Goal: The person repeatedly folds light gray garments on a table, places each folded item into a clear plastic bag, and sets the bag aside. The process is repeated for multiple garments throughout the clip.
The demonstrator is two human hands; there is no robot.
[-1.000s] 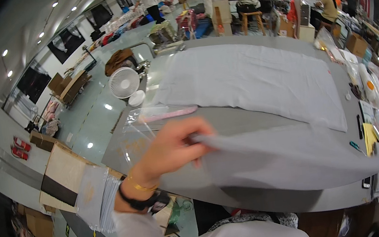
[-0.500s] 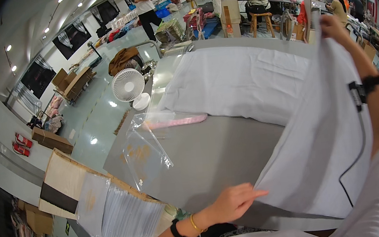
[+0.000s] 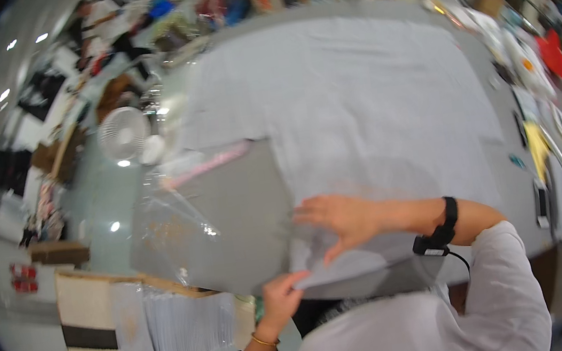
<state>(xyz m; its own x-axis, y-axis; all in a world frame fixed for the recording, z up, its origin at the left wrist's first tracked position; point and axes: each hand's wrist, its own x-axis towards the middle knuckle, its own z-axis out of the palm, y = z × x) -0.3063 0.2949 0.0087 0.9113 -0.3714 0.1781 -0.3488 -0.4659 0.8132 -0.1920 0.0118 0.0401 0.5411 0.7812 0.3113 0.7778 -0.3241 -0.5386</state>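
Observation:
A large white cloth [image 3: 371, 108] lies spread over the grey table. At its near left corner, my left hand [image 3: 284, 300] has its fingers closed at the edge, seemingly pinching it; the exact grip is blurred. My right hand [image 3: 342, 218] rests over the cloth just beyond, fingers spread and thumb apart, smeared a little by motion. On the grey tabletop [image 3: 242, 201] left of the cloth are a clear plastic bag [image 3: 178, 223] and a long pink strip-like item [image 3: 213, 163].
A stack of clear plastic sleeves [image 3: 187, 327] in a cardboard box stands at the near left. A white fan [image 3: 124, 133] is beyond the table's left edge. Along the right edge lie a yellow item [image 3: 537, 147], a red bag [image 3: 553, 58] and other goods. A person [image 3: 100, 19] stands far left.
My right hand has come down from the far right to the near edge, and the raised cloth now lies flat. My left hand has shifted left. The view has tilted down and turned right.

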